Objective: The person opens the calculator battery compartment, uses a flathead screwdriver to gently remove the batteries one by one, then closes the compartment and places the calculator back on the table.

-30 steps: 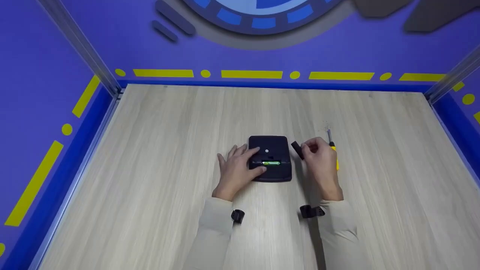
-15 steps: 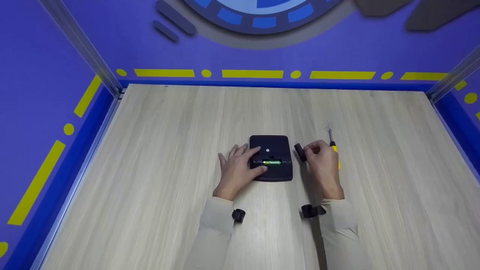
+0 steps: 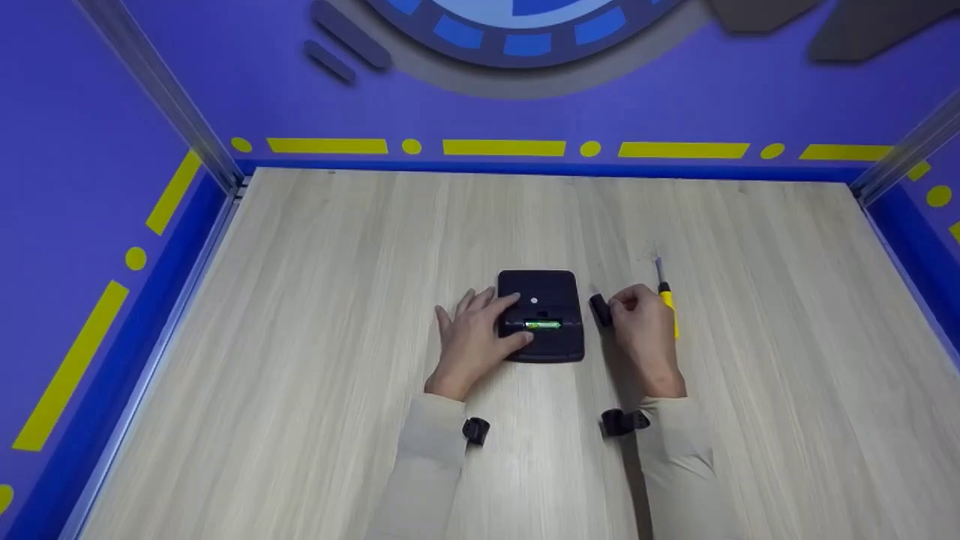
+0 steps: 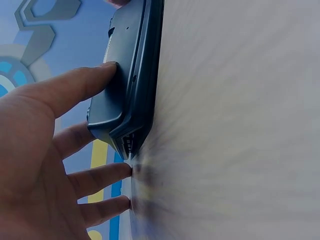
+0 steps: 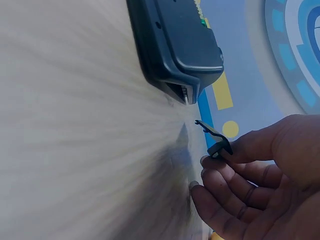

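A black calculator-like device (image 3: pixel 556 289) lies back side up on the table, its battery slot uncovered and a green battery (image 3: pixel 543 325) inside. My left hand (image 3: pixel 471 337) rests over its left edge, thumb and index finger laid on the back. In the left wrist view the thumb (image 4: pixel 85 85) presses the casing, with the other fingers spread beyond it. To the device's right, my right hand (image 3: pixel 646 330) pinches a small black battery cover (image 3: pixel 600 309) between thumb and fingertips. Thin clip tabs on the cover (image 5: pixel 216 136) show in the right wrist view, apart from the device.
A yellow-handled screwdriver (image 3: pixel 665 296) lies just right of my right hand, partly hidden behind it. Tiny specks (image 3: pixel 651 251) lie by its tip. Blue panels (image 3: pixel 495 120) border the wooden table (image 3: pixel 337 247) at the back and both sides.
My right hand has shifted slightly right and toward me with the battery cover, which sits a little farther from the device. The left hand and device stay in place.
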### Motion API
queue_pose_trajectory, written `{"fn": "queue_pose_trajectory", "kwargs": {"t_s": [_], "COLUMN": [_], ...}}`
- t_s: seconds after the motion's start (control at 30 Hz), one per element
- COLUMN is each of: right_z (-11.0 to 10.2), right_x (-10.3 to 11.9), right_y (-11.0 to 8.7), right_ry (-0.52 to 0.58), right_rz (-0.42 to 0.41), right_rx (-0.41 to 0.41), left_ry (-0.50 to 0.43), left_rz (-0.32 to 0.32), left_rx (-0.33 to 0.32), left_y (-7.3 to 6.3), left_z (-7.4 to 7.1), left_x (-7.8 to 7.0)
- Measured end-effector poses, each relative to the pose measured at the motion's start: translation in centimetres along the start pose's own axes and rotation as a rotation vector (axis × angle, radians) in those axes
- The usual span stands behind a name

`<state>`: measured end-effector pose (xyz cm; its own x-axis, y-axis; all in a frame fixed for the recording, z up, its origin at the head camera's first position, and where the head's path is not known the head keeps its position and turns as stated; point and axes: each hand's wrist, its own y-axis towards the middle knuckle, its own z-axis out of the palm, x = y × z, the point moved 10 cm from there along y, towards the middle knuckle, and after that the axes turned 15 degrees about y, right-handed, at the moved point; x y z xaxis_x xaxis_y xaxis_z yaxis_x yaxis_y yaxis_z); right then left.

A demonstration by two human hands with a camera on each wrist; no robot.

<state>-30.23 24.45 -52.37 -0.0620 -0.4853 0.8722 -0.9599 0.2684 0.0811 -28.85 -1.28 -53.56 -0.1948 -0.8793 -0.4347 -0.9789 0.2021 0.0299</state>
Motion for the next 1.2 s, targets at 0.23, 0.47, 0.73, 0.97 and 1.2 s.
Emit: {"fn": "queue_pose_trajectory", "kwargs": {"t_s": [0.23, 0.47, 0.73, 0.97, 1.2], "right_z": [0.31, 0.5, 0.51, 0.52, 0.54], "right_x": [-0.51, -0.56, -0.54, -0.42, -0.6], "right_y": [0.01, -0.01, -0.23, -0.21, -0.04], "right_ry": [-0.02, -0.023, -0.037, -0.047, -0.066], "right_rz": [0.021, 0.008, 0.003, -0.013, 0.002], "right_rx": [0.002, 0.004, -0.002, -0.008, -0.007], "left_ry": [0.004, 0.007, 0.007, 0.003, 0.003], "left_rz": [-0.002, -0.003, 0.0, -0.002, 0.005], "left_rx": [0.003, 0.002, 0.009, 0.005, -0.003], "left_y": [-0.09, 0.08, 0.07, 0.03, 0.12], "left_z": [0.03, 0.02, 0.14, 0.14, 0.13], "left_x": [-0.03, 0.05, 0.07, 0.12, 0.03]}}
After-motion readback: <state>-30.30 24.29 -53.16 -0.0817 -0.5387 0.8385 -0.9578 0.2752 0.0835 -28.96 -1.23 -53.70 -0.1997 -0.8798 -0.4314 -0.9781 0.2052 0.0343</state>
